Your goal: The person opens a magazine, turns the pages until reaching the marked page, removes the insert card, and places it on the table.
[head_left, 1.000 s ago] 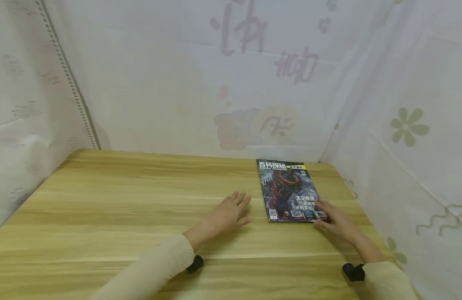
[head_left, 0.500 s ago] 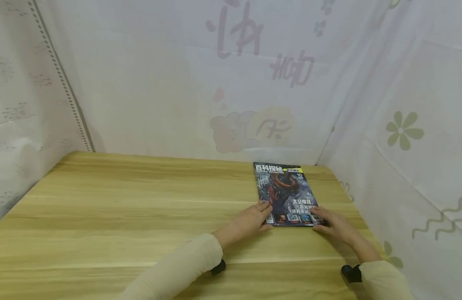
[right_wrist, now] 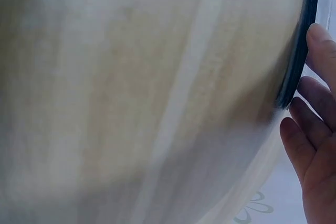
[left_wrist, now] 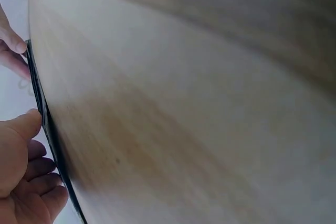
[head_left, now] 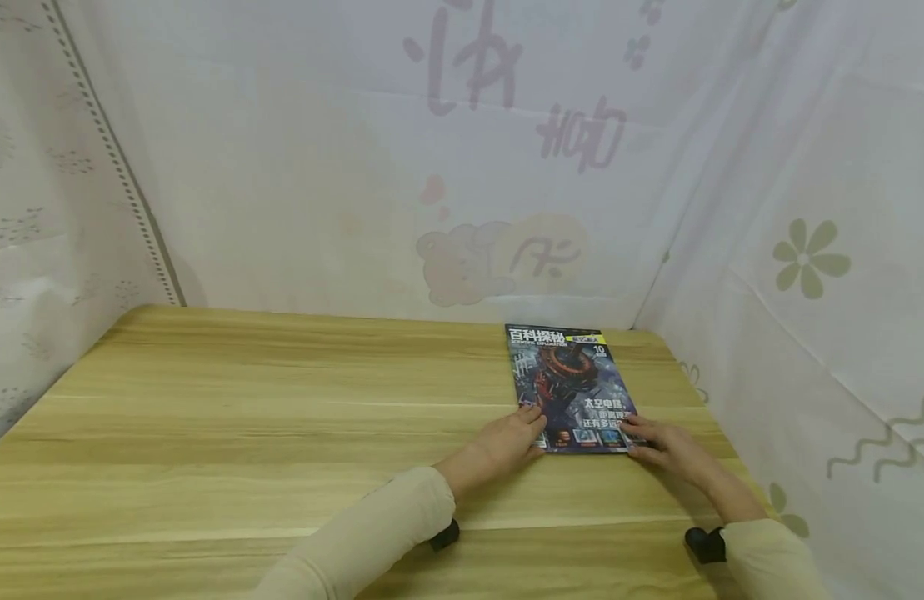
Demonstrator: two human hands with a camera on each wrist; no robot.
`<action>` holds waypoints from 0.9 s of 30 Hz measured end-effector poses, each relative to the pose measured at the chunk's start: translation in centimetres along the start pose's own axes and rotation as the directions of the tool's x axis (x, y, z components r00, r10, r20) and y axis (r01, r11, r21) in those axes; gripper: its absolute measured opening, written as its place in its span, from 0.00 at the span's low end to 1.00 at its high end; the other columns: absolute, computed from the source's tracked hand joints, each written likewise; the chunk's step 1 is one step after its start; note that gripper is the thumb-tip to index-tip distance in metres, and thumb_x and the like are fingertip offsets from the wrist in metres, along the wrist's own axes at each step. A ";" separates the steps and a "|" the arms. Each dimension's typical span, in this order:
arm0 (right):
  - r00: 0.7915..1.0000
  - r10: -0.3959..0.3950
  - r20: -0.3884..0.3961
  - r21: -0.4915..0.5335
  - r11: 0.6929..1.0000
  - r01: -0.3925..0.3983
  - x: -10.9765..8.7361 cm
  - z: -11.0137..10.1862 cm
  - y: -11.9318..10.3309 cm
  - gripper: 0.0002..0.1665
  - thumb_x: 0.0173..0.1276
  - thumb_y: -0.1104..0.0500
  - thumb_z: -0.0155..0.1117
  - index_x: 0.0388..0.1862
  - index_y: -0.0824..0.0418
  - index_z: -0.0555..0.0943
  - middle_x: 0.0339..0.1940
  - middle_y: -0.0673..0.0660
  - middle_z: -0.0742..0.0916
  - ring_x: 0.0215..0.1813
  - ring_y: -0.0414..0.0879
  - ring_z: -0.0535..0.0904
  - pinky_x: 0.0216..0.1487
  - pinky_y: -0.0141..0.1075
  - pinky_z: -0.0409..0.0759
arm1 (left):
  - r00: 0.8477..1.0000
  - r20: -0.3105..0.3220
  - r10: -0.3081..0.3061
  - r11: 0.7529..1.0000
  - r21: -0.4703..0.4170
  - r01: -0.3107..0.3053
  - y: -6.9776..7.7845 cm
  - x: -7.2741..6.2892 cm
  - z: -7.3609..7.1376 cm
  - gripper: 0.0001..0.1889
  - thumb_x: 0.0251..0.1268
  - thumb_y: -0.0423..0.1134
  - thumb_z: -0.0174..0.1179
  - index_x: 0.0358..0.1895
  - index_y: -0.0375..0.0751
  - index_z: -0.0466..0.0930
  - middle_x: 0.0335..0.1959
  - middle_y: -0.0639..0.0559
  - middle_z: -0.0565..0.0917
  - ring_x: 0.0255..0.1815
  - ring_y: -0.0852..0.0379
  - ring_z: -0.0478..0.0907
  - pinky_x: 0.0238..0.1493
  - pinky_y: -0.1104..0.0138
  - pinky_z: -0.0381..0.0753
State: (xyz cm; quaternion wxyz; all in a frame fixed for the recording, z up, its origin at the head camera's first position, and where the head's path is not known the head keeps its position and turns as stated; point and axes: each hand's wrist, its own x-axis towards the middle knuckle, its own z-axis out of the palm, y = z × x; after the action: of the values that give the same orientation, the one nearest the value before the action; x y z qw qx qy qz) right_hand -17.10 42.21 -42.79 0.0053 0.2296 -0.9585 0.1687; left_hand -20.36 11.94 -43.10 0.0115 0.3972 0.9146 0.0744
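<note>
A magazine with a dark, space-themed cover lies face up near the back right of the wooden table. My left hand rests at its lower left corner, fingers over the cover and thumb at the near edge. At the lower right corner, my right hand touches the cover and edge in much the same way. From the left wrist, the magazine's dark edge shows with the left thumb against it. The right wrist view has the right thumb on the spine-like dark edge and loosely bent fingers beside it.
The wooden tabletop stretches out to the left and in front. White printed cloth hangs behind the table and along both sides, close to the magazine on the right. A black wrist device sits under the right sleeve; another under the left.
My left hand has moved right, from the bare table onto the magazine's lower left corner. The right hand stays at the lower right corner. The head view has shifted slightly.
</note>
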 end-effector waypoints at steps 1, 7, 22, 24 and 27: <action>1.000 -0.007 0.005 -0.001 1.000 0.007 0.0 -0.1 0.0 0.23 0.63 0.60 0.63 0.55 0.71 0.78 0.58 0.72 0.77 0.58 0.69 0.73 0.54 0.58 0.72 | 1.000 0.003 -0.003 1.000 0.003 0.003 0.0 0.0 0.0 0.28 0.67 0.50 0.55 0.65 0.39 0.69 0.68 0.46 0.68 0.70 0.52 0.63 0.68 0.67 0.63; 0.998 -0.060 0.030 -0.004 0.998 0.060 0.2 -0.8 0.0 0.21 0.64 0.59 0.62 0.52 0.72 0.79 0.56 0.72 0.78 0.56 0.69 0.74 0.54 0.51 0.76 | 1.000 0.024 -0.017 1.000 0.021 0.017 0.2 0.2 0.0 0.27 0.67 0.50 0.55 0.64 0.39 0.70 0.67 0.47 0.69 0.69 0.53 0.64 0.67 0.67 0.64; 0.997 -0.064 -0.039 -0.122 0.991 0.059 -0.1 -0.4 0.2 0.15 0.65 0.63 0.60 0.50 0.64 0.83 0.51 0.67 0.83 0.53 0.63 0.79 0.51 0.54 0.76 | 0.997 0.069 -0.018 0.993 0.119 0.009 0.8 0.7 -0.3 0.26 0.68 0.51 0.53 0.64 0.40 0.70 0.67 0.47 0.69 0.68 0.52 0.65 0.66 0.67 0.65; 0.997 -0.056 -0.048 -0.126 0.991 0.049 -0.1 -0.3 0.2 0.15 0.66 0.63 0.60 0.50 0.65 0.83 0.51 0.67 0.83 0.53 0.63 0.79 0.51 0.53 0.76 | 0.998 0.062 -0.020 0.992 0.123 0.012 0.9 0.8 -0.3 0.27 0.67 0.52 0.54 0.63 0.40 0.72 0.66 0.46 0.70 0.68 0.51 0.66 0.66 0.67 0.66; 0.996 -0.055 -0.070 -0.124 0.991 0.046 -0.2 -0.1 0.1 0.15 0.66 0.64 0.60 0.50 0.65 0.82 0.52 0.67 0.83 0.53 0.63 0.79 0.51 0.53 0.77 | 0.999 0.037 -0.021 0.991 0.133 0.016 1.0 0.8 -0.2 0.27 0.66 0.53 0.55 0.60 0.39 0.74 0.64 0.46 0.72 0.66 0.51 0.69 0.65 0.68 0.68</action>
State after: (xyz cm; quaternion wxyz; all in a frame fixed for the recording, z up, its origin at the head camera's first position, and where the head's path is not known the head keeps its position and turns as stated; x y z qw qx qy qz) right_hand -17.02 42.41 -42.69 0.0590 0.2467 -0.9601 0.1176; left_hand -20.19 13.19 -42.69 0.0033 0.3900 0.9208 0.0054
